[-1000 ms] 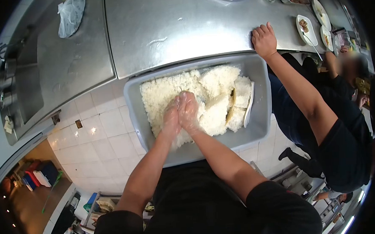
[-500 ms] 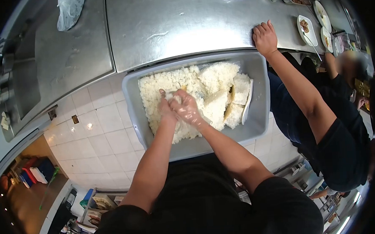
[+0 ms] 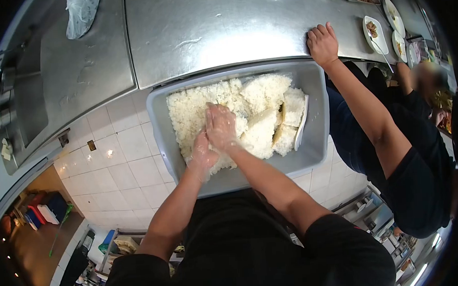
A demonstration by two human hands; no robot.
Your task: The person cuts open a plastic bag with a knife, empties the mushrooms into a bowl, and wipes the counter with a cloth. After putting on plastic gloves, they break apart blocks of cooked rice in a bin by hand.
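Left hand (image 3: 204, 155): cupped on rice (image 3: 260, 97); grip cannot be told.
Right hand (image 3: 221, 123): open, palm down, pressing rice just beyond the left.
Tub (image 3: 319, 138): butted against the worktop (image 3: 223, 24) edge, which steadies it.

I see a grey matt plastic tub (image 3: 317, 138), clumpy grainy white rice (image 3: 191, 108), a shiny scuffed steel counter (image 3: 223, 24), and glossy white tiles (image 3: 120, 148)

The left hand (image 3: 203, 154) and right hand (image 3: 221, 127) press into cooked rice (image 3: 188, 106) in a grey tub (image 3: 315, 89). A co-worker's hand (image 3: 322, 45) lies on the tabletop (image 3: 223, 29) edge.
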